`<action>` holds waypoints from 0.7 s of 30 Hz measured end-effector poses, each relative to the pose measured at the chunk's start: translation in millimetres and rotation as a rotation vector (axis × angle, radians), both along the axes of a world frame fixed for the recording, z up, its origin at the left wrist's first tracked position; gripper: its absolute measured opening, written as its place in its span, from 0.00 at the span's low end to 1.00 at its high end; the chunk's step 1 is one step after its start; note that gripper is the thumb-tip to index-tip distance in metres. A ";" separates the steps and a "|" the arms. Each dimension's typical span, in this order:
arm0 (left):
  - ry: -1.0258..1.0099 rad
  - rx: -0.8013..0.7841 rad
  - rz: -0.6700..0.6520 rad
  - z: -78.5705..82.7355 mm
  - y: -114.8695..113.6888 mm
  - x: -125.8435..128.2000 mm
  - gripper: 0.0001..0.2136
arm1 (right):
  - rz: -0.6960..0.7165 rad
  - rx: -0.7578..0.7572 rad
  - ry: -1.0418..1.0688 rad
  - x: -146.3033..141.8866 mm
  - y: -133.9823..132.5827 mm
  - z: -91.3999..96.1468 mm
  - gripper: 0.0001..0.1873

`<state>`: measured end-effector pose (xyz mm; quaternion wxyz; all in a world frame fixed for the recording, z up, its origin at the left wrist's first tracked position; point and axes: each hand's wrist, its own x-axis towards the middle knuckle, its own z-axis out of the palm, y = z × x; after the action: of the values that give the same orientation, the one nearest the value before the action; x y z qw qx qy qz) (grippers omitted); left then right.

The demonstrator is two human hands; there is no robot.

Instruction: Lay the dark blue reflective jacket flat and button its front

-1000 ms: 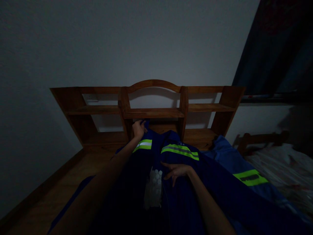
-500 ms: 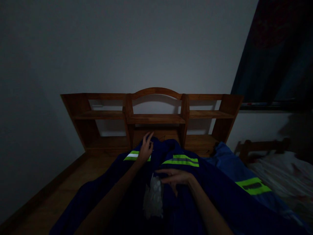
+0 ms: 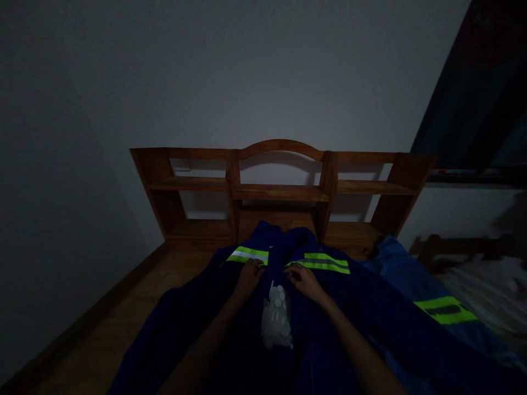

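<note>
A dark blue work jacket point(image 3: 284, 249) with yellow-green reflective bands lies spread out, its collar toward the headboard. My left hand point(image 3: 250, 274) is on its left front, just below the left band, fingers bent together at the cloth near the opening. My right hand point(image 3: 303, 278) has its fingers curled at the edge of the other front, by the inner end of the right band. Low light hides exactly how much cloth each holds. Between my forearms, a crumpled clear plastic packet point(image 3: 276, 318) with whitish round pieces rests on the jacket.
A wooden headboard with shelves point(image 3: 282, 192) stands against the wall beyond the collar. Lighter blue clothing with a reflective band point(image 3: 447, 310) lies at the right, beside pale bedding point(image 3: 489, 291). Bare wooden boards point(image 3: 164, 280) show at the left.
My left hand has come down from the collar area to below the left band. My right hand has moved up from the packet to the jacket's front edge. The view has shifted left.
</note>
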<state>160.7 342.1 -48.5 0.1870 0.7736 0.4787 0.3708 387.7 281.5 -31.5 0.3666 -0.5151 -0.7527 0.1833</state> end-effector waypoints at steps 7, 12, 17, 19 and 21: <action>-0.086 -0.061 -0.028 -2.9 11.7 -1.8 0.06 | -0.020 0.017 -0.121 -5.6 -2.3 3.0 0.17; -0.143 -0.115 -0.034 3.8 12.8 -1.9 0.05 | -0.064 0.038 -0.173 -15.5 -0.8 4.2 0.18; -0.235 -0.134 -0.063 20.3 -5.4 6.9 0.03 | -0.004 0.156 0.075 -24.8 -6.3 18.0 0.15; -0.282 -0.145 -0.089 27.2 -19.4 14.9 0.04 | 0.041 0.170 0.148 -30.3 -12.2 24.4 0.14; -0.296 -0.137 -0.111 32.4 -33.6 23.3 0.06 | 0.064 0.159 0.181 -35.7 -18.1 28.4 0.13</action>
<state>184.0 308.5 -16.1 0.3276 0.7213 0.4268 0.4362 352.0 263.4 -3.1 0.4667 -0.4413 -0.7450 0.1803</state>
